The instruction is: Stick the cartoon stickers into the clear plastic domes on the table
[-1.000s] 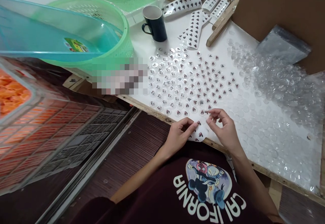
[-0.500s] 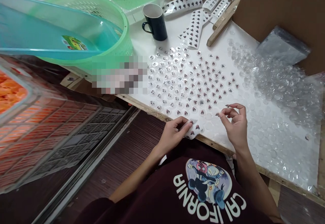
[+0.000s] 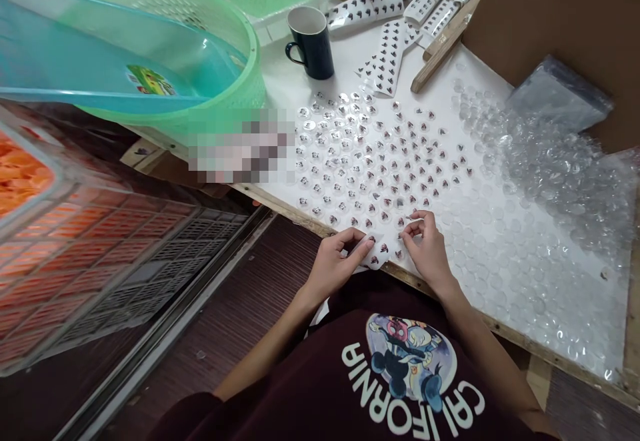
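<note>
From 10 o'clock round to 4 o'clock about the two hands, I have the white worktop (image 3: 277,91) on my feed, its near side edged in wood. At 9 o'clock I see a lattice crate (image 3: 120,261) with orange pieces inside, and at 2 o'clock a brown panel (image 3: 560,14). A blue tub (image 3: 100,44) rests in a green basket (image 3: 253,91) at 10 o'clock. A loose heap of clear discs (image 3: 555,161) spreads towards 2 and 3 o'clock, more of them lying flat at 3. Printed sticker strips (image 3: 393,54) lie overlapping at 12 o'clock, with a dark mug (image 3: 319,47) standing at 11.

The left hand (image 3: 334,257) has its grip closed on a small sticker sheet (image 3: 380,257), pinched between thumb and fingers, over the near edge of the worktop. The right hand (image 3: 427,249) is just beside it at 3 o'clock, thumb and forefinger drawn close; I cannot tell whether its grip holds the tiny dark speck showing at the tips. Stickered discs (image 3: 369,168) lie in loose rows just beyond both hands, at 12 o'clock, each bearing a small dark print.
</note>
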`<state>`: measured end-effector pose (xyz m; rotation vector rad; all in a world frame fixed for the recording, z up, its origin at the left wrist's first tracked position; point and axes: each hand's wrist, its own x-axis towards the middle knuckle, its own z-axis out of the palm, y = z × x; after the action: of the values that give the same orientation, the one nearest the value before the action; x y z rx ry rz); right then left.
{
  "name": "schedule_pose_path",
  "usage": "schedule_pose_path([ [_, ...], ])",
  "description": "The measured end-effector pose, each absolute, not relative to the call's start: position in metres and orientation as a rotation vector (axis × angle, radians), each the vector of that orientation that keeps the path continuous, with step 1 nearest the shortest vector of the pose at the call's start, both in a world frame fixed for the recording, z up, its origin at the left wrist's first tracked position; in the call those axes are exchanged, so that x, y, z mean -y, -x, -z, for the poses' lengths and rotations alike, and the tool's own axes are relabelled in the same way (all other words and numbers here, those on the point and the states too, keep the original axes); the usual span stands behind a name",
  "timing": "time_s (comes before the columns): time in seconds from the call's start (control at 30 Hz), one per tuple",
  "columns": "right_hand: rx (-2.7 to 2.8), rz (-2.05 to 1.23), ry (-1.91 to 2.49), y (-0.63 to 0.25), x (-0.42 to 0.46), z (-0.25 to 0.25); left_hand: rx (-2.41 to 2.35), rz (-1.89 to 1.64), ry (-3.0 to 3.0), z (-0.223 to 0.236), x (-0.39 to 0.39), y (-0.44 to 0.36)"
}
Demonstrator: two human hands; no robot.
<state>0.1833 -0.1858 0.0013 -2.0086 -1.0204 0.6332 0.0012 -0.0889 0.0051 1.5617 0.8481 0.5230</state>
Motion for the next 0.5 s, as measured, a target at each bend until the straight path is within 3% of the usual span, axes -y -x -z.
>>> schedule_pose_path([
  [0.2, 1.270, -0.411, 2.192, -0.173, 0.183, 0.008, -0.849, -0.525, -1.551, -0.005, 0.088, -0.001],
  [0.5, 1.259, -0.358, 2.202, -0.170, 0.185, 0.007, -0.855, -0.525, -1.557, -0.006, 0.089, 0.000],
])
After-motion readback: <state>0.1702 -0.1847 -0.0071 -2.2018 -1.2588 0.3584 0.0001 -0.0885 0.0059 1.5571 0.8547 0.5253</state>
